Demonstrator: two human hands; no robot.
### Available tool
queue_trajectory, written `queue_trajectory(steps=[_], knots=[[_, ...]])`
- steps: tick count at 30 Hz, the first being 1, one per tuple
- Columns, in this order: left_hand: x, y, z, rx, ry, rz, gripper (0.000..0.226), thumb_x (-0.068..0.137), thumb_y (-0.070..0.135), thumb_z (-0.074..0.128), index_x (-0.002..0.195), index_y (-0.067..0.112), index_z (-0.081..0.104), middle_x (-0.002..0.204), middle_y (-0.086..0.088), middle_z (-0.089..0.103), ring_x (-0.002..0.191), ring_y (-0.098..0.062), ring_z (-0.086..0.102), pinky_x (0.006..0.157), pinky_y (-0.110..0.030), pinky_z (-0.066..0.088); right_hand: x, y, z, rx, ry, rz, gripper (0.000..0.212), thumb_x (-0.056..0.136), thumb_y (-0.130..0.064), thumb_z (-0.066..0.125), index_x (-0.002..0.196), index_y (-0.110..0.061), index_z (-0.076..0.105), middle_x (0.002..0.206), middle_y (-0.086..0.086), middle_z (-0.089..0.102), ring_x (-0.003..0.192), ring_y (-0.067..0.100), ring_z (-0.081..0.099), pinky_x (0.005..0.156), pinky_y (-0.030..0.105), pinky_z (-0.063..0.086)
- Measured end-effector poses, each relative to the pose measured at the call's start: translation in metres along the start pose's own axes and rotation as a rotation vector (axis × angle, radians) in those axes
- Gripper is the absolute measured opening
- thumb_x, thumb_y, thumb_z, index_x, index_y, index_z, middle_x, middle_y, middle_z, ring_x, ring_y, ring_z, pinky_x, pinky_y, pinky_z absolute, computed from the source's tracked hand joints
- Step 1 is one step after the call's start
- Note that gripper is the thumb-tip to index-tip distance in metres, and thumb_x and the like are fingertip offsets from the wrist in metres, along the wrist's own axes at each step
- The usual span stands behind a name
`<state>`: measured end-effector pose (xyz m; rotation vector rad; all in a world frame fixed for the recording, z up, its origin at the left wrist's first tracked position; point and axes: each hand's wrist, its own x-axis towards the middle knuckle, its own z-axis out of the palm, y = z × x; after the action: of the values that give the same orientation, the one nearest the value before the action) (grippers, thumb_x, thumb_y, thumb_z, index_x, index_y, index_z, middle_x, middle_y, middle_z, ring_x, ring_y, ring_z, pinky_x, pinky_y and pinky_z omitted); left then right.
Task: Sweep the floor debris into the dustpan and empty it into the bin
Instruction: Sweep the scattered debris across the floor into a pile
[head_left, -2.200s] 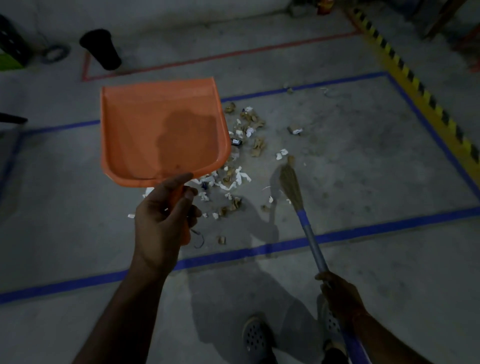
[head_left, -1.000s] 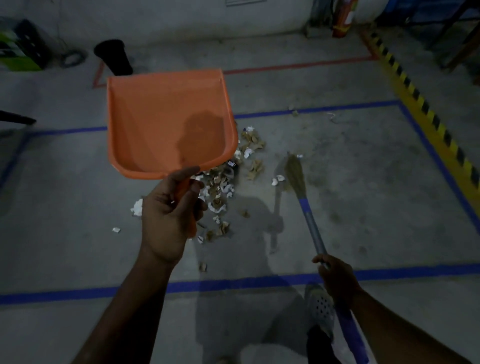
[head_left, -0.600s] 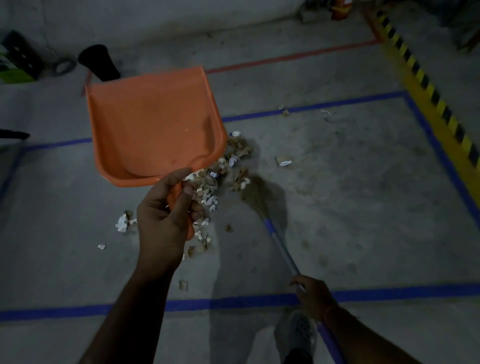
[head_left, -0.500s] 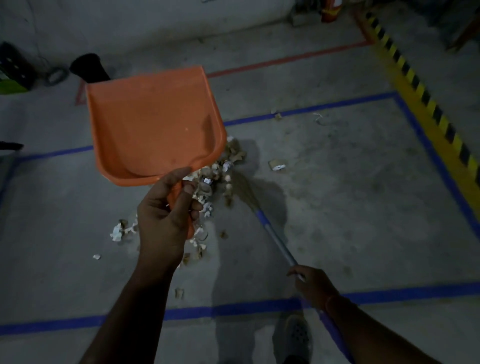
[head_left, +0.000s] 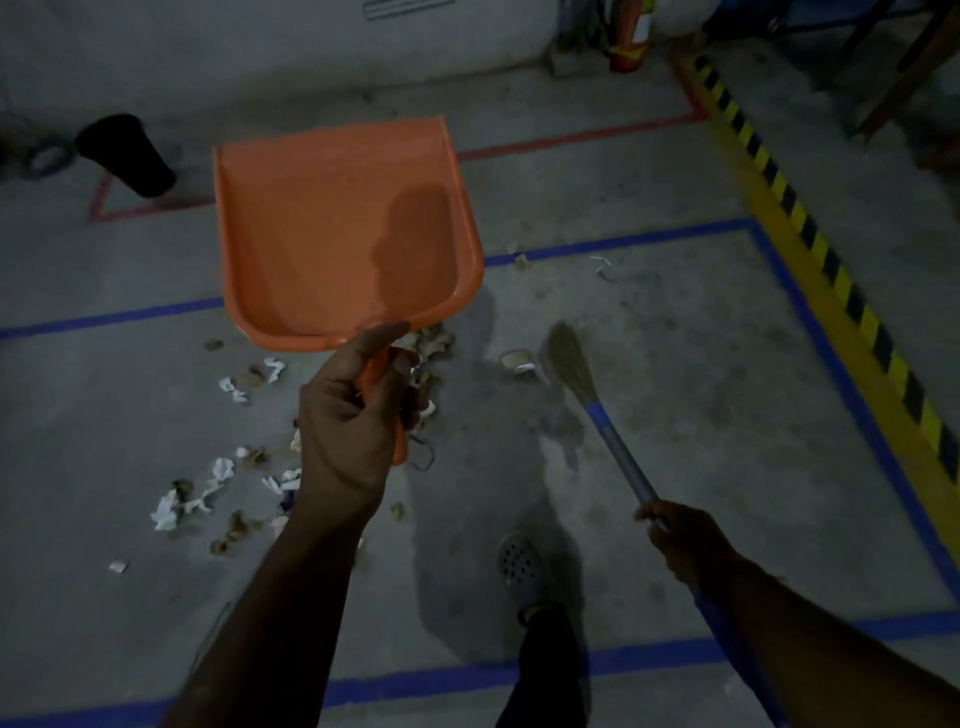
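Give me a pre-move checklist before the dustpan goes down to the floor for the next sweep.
1. Left hand grip on dustpan handle: ok.
2. Right hand grip on broom: ok.
3. Dustpan empty: ok, nothing inside.
4. Dustpan on the floor: not ok, held up in the air.
5. Debris gathered in one heap: not ok, scattered; part hidden behind the hand.
6. Black bin open: cannot tell.

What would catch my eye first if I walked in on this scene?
The bright orange dustpan, held up empty in the left hand at the centre of the view, stands out against the dim grey floor. Beneath and left of it lie scattered paper scraps, while the right hand holds a broom with its bristles on the floor. A yellow-and-black striped line runs along the right.
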<state>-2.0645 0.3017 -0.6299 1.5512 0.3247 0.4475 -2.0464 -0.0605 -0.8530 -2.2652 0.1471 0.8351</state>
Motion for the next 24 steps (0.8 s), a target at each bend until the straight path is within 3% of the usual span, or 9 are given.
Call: queue_trajectory(steps=[3,6,10,13,15,18,20,24], knots=[[0.026,-0.016,0.010,-0.008,0.008,-0.016,0.026,0.095,0.009,0.063,0.114,0.023,0.072,0.090,-0.014,0.067,0.057,-0.017,0.061,0.052,-0.028,0.049,0.027,0.004,0.009,-0.125,-0.106,0.020,0.025,0.090,-0.004,0.054,0.093,-0.025,0.066,0.074,0.009,0.065,0.046,0.012,0.053,0.044,0.026,0.043],[0.053,-0.029,0.018,0.013,-0.014,-0.031,0.026,0.099,0.000,0.059,0.120,0.010,0.068,0.089,-0.015,0.065,0.058,-0.018,0.059,0.053,-0.028,0.049,0.052,-0.001,0.024,-0.255,-0.194,-0.042,0.025,0.089,-0.006,0.055,0.092,-0.029,0.065,0.072,-0.001,0.062,0.047,0.004,0.054,0.045,0.016,0.042],[0.087,-0.034,0.020,0.029,-0.028,-0.073,0.027,0.100,-0.004,0.056,0.124,0.004,0.066,0.088,-0.014,0.068,0.060,-0.021,0.058,0.054,-0.029,0.048,0.084,-0.034,0.033,-0.277,-0.271,-0.126,0.024,0.089,-0.008,0.054,0.097,-0.027,0.066,0.069,-0.006,0.060,0.047,0.002,0.056,0.042,0.015,0.042],[0.119,-0.033,0.025,-0.008,0.017,-0.123,0.027,0.099,0.000,0.060,0.122,0.011,0.068,0.085,-0.010,0.069,0.060,-0.017,0.060,0.054,-0.028,0.050,0.103,-0.063,0.022,-0.270,-0.316,-0.212,0.026,0.090,-0.004,0.054,0.101,-0.023,0.068,0.069,-0.021,0.051,0.055,-0.018,0.054,0.048,0.006,0.041],[0.142,-0.029,0.030,-0.037,0.052,-0.133,0.027,0.099,-0.002,0.059,0.121,0.010,0.068,0.081,-0.008,0.067,0.059,-0.015,0.059,0.053,-0.026,0.050,0.116,-0.073,0.010,-0.265,-0.251,-0.263,0.031,0.086,-0.005,0.059,0.098,-0.031,0.069,0.074,-0.025,0.058,0.064,-0.023,0.054,0.059,0.002,0.039],[0.173,-0.021,0.040,-0.057,0.066,-0.118,0.027,0.100,-0.004,0.056,0.120,0.009,0.068,0.076,-0.003,0.067,0.056,-0.016,0.057,0.051,-0.026,0.049,0.134,-0.073,-0.013,-0.263,-0.164,-0.348,0.037,0.081,-0.012,0.064,0.099,-0.044,0.066,0.087,-0.033,0.066,0.082,-0.018,0.060,0.074,0.007,0.044],[0.190,-0.018,0.047,-0.054,0.077,-0.098,0.028,0.100,-0.002,0.056,0.120,0.013,0.068,0.080,-0.003,0.067,0.056,-0.018,0.056,0.049,-0.025,0.048,0.146,-0.074,-0.034,-0.250,-0.127,-0.321,0.035,0.085,-0.011,0.064,0.100,-0.041,0.067,0.083,-0.034,0.065,0.078,-0.014,0.061,0.070,0.003,0.042],[0.214,-0.024,0.069,-0.061,0.101,-0.080,0.030,0.100,-0.002,0.056,0.126,0.009,0.065,0.087,0.001,0.071,0.058,-0.015,0.058,0.051,-0.025,0.048,0.163,-0.084,-0.087,-0.174,-0.046,-0.236,0.030,0.092,-0.009,0.059,0.106,-0.034,0.067,0.076,-0.013,0.064,0.060,-0.005,0.060,0.054,0.009,0.044]])
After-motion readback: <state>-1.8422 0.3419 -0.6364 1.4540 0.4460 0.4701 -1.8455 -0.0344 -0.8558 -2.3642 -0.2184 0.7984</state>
